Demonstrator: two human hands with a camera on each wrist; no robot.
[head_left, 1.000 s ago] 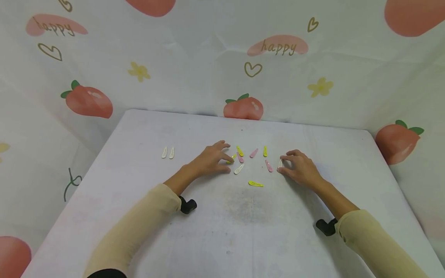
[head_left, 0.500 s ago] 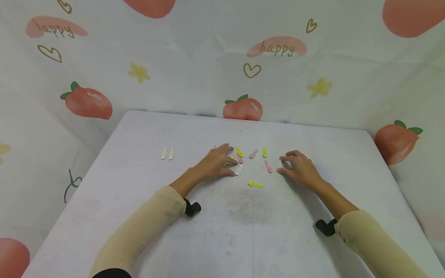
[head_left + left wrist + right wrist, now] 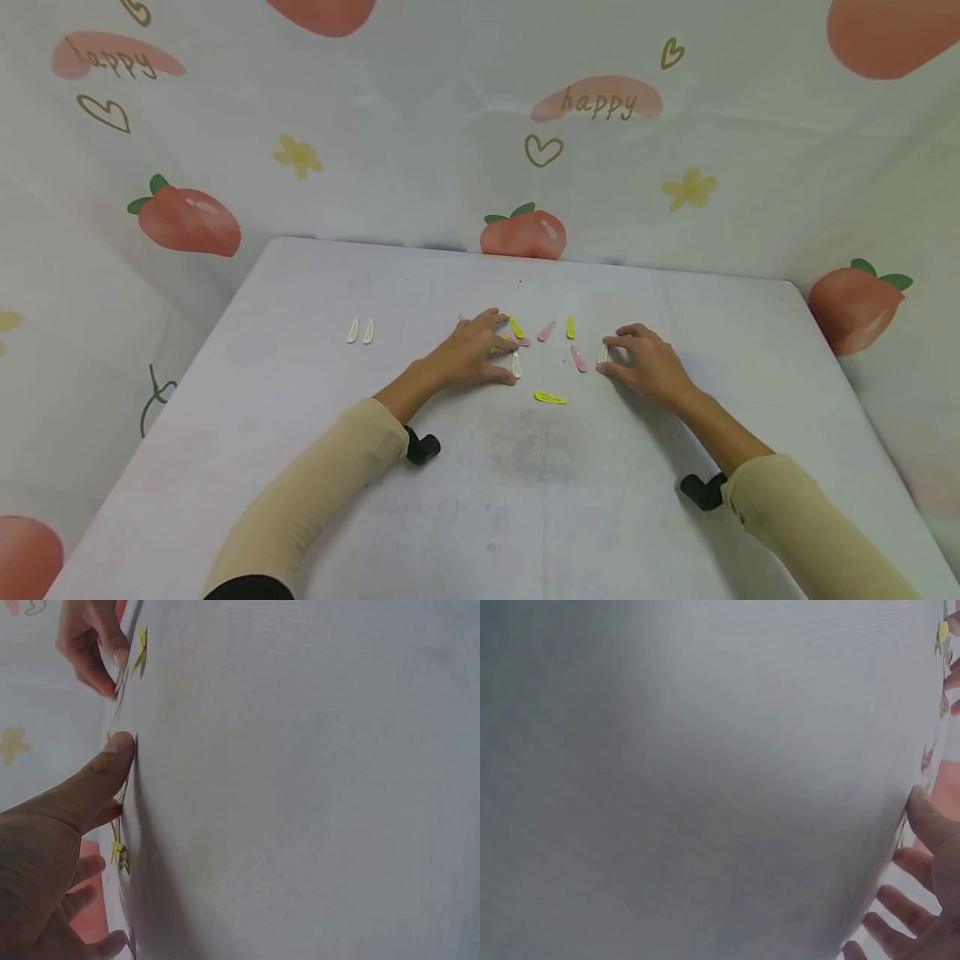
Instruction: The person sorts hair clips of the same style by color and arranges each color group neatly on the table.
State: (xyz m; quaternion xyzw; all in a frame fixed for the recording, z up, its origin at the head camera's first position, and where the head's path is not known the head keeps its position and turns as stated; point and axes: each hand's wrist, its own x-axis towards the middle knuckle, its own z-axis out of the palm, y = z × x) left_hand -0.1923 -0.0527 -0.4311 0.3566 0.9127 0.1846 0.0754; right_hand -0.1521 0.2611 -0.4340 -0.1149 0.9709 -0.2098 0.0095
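Observation:
Between the thumb and index finger of my left hand (image 3: 474, 352), a white snap hair clip (image 3: 516, 366) lies on the table, pinched at its two ends. Some pink and yellow clips sit close by its fingers, among them a pink clip (image 3: 519, 342) and a yellow clip (image 3: 516, 327); others are partly covered by the hand. On the right, my right hand (image 3: 651, 363) pinches another white hair clip (image 3: 603, 353) end to end at the table surface. The left wrist view shows the left thumb (image 3: 112, 754) low against the tabletop.
Two white clips (image 3: 361, 331) lie side by side at the left. Between the hands are a pink clip (image 3: 547, 331), a yellow clip (image 3: 571, 327) and a second pink clip (image 3: 579, 359). Nearer lies a yellow clip (image 3: 551, 398). A printed cloth (image 3: 420, 125) hangs behind the white table (image 3: 480, 500).
My left hand has shifted slightly right and taken the white clip between thumb and index finger; the clip has turned from slanted to nearly straight. A nearby pink clip has rotated. The right hand stays put.

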